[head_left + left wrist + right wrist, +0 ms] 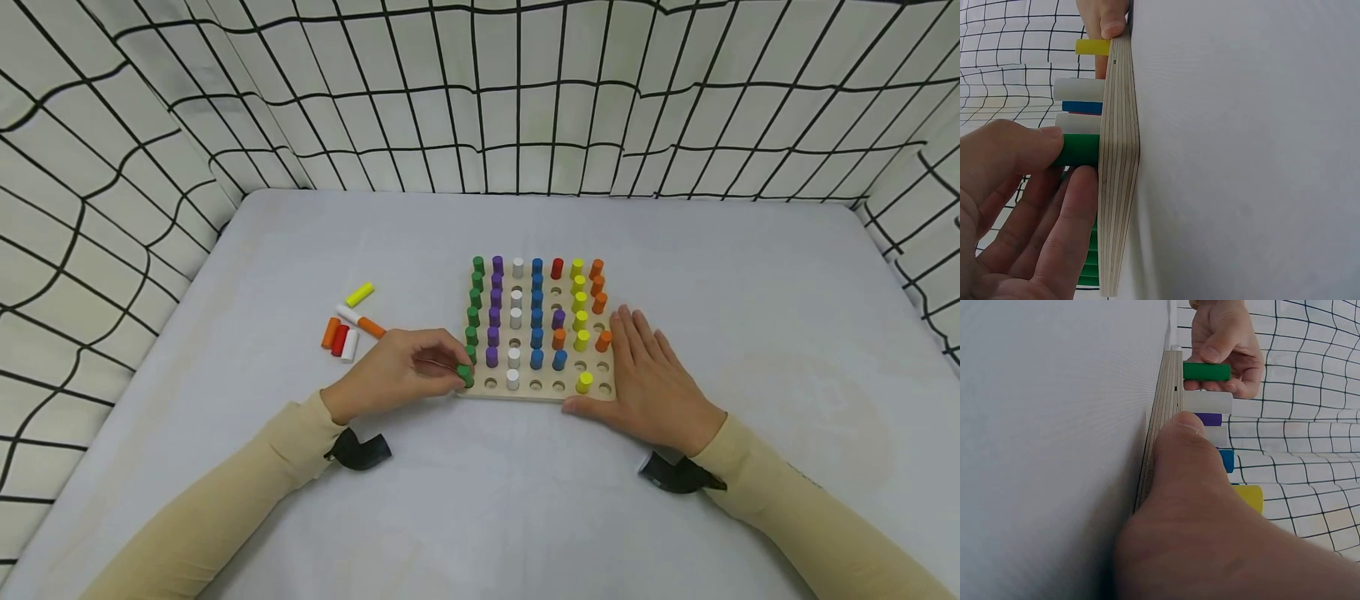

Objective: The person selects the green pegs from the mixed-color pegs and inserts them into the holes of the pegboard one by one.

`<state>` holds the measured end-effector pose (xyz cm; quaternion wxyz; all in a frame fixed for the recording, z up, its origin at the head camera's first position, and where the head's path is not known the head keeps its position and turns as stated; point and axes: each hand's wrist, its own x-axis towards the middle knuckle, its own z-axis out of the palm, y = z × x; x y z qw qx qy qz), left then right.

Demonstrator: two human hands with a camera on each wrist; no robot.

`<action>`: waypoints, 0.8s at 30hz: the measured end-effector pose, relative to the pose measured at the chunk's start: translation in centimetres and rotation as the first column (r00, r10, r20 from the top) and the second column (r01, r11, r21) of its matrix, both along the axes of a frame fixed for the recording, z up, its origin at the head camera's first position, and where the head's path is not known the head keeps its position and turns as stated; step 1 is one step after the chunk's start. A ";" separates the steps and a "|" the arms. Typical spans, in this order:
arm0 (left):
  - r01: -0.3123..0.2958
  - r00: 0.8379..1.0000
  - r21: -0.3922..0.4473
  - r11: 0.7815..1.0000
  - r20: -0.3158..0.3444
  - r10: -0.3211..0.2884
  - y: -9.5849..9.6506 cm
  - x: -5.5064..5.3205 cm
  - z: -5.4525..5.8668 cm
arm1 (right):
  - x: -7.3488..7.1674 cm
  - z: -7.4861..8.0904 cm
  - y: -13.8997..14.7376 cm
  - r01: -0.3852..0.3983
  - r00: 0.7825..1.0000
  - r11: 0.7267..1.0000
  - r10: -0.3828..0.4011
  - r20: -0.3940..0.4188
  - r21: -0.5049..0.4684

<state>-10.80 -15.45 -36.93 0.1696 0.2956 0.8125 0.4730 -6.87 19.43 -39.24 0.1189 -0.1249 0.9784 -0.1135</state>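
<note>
At the near-left corner of a wooden pegboard [540,396], my left hand [405,367] pinches a green peg [465,377] between thumb and fingers. The left wrist view shows this green peg [1082,150] upright against the board's top face, its lower end at the board. Behind it runs a column of green pegs [473,317]. My right hand [652,383] lies with straight fingers along the board's right side, thumb at the front edge. In the right wrist view the thumb [1188,444] touches the board's edge.
Purple, white, blue, red, yellow and orange pegs stand in the board's other columns, between some bare holes. Left of the board lie loose pegs: yellow [360,294], red [340,340], plus several orange and white. A white wall with black grid lines [517,100] surrounds the white table [525,517].
</note>
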 end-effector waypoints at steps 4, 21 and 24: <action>-0.002 1.000 -0.018 1.000 -0.009 0.002 0.0 0.1 0.0 | 0.0 0.1 -0.1 -0.001 1.000 1.000 0.001 0.001 -0.006; -0.257 0.954 -0.105 0.961 -0.187 0.234 -4.8 -1.1 1.8 | 0.1 -0.1 1.5 -0.021 0.998 1.000 0.022 0.055 -0.021; -0.359 0.912 -0.125 0.925 -0.259 0.319 -6.5 -1.6 2.9 | -0.2 0.6 2.8 -0.028 0.997 0.999 0.030 0.068 -0.024</action>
